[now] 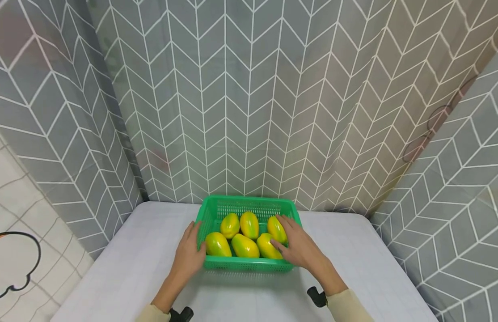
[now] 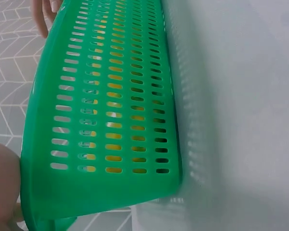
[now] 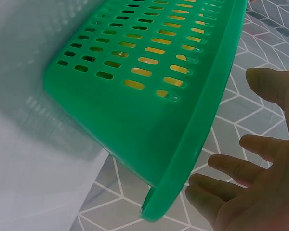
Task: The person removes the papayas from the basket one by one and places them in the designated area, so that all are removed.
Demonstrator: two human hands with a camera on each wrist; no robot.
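green basket holds six mangoes, left hand against it, right hand above

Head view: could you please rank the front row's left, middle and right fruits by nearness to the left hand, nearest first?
1. Left fruit: beside the left hand, inside the green basket.
2. Middle fruit: centre of the front row.
3. Right fruit: farthest, beside the right hand.
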